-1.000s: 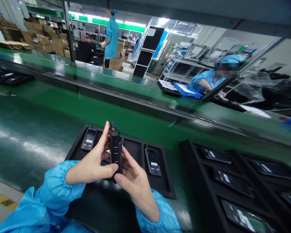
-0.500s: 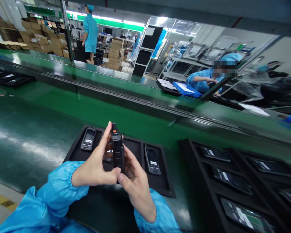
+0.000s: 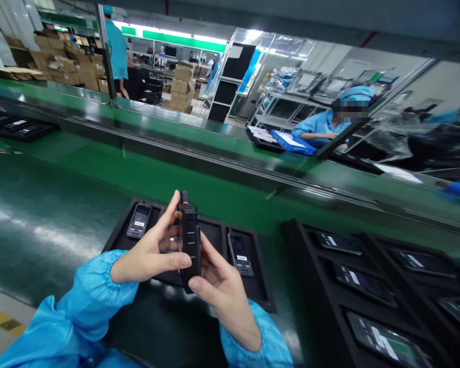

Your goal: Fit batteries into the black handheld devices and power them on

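Observation:
Between my two hands stands a black walkie-talkie [image 3: 190, 240], upright and turned edge-on, with a stub antenna and a bit of orange at its top. My left hand [image 3: 157, 253] grips it from the left, thumb across its side and fingers along its face. From the right my right hand [image 3: 220, 281] holds its back and lower end, thumb near the bottom corner. Behind and below them lies a black foam tray [image 3: 266, 286]. One labelled walkie-talkie [image 3: 139, 221] sits in its left slot, another walkie-talkie [image 3: 240, 253] in its right slot. My hands hide part of the middle.
At the right a larger black tray [image 3: 310, 276] holds several devices with white labels. Another tray [image 3: 34, 134] lies far left on the green bench [image 3: 42, 189]. A metal rail [image 3: 214, 153] runs behind. Across it, a co-worker [image 3: 318, 125] in blue sits by a blue packet [image 3: 293, 143].
The walkie-talkie has shifted slightly right and turned a little in my hands. My left thumb has moved up from its lower end. In the background, a standing person has moved left.

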The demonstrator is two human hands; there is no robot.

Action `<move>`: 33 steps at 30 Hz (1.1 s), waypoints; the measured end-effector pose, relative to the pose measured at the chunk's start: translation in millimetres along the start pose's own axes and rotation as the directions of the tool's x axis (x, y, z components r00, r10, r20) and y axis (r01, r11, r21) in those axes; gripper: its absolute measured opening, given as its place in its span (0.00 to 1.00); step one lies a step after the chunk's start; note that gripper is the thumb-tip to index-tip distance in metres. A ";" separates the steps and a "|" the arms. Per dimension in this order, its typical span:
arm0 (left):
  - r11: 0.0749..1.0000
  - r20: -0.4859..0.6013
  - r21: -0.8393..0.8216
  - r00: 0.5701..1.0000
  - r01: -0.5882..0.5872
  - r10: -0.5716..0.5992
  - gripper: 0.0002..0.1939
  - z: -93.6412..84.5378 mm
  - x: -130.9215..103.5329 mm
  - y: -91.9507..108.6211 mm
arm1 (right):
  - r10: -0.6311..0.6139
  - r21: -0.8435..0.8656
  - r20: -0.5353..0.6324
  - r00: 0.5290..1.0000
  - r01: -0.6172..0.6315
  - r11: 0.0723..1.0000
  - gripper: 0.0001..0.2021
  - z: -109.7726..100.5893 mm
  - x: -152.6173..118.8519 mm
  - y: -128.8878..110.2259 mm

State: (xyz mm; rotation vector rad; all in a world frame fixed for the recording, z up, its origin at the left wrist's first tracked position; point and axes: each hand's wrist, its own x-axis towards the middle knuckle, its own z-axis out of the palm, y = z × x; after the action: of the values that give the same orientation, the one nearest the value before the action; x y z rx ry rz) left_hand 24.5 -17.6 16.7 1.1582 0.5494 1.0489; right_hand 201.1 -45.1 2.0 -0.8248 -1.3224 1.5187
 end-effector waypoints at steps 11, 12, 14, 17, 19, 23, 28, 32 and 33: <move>0.972 -0.037 0.228 0.997 -0.063 0.074 0.49 0.0 7.5 -10.5 | 0.001 0.046 -0.074 0.997 0.003 0.999 0.28 -5.0 18.8 14.2; 0.963 -0.056 0.265 0.996 -0.045 0.063 0.48 -0.4 8.8 -11.9 | 0.006 0.040 -0.068 0.998 -0.003 0.999 0.27 -4.5 20.3 17.3; 0.913 -0.110 0.408 0.992 -0.015 0.065 0.42 -1.4 11.7 -15.3 | -0.003 0.051 -0.083 0.997 0.007 0.999 0.27 -1.9 23.3 26.2; 0.770 -0.141 0.633 0.990 0.076 0.018 0.33 -4.2 15.2 -18.9 | 0.021 0.054 -0.232 0.972 -0.008 0.998 0.27 -2.6 28.6 44.6; 0.732 -0.136 0.670 0.990 0.124 -0.043 0.33 -8.0 16.1 -17.6 | 0.086 -0.018 -0.338 0.937 -0.098 0.995 0.28 -14.3 32.6 57.7; 0.751 -0.181 0.654 0.982 0.087 0.044 0.31 -20.1 14.8 -5.4 | 0.106 -0.201 -0.443 0.890 -0.215 0.956 0.29 -62.2 36.7 81.0; 0.778 -0.236 0.627 0.961 0.040 0.141 0.25 -31.2 13.2 8.9 | 0.118 -0.485 -0.463 0.879 -0.362 0.796 0.27 -106.0 27.4 93.9; 0.765 -0.289 0.642 0.937 0.038 0.196 0.22 -31.5 13.0 12.9 | 0.028 -0.695 -0.558 0.830 -0.485 0.530 0.25 -126.0 16.6 81.5; 0.764 -0.293 0.645 0.934 0.036 0.203 0.22 -30.9 13.1 13.2 | 0.008 -0.723 -0.585 0.811 -0.526 0.448 0.27 -131.2 14.4 77.8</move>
State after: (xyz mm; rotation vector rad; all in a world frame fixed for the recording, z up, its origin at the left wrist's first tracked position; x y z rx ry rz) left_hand 0.3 9.0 20.0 1.6182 1.2220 1.1932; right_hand 299.6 15.5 -98.4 -2.0530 -1.5514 0.6049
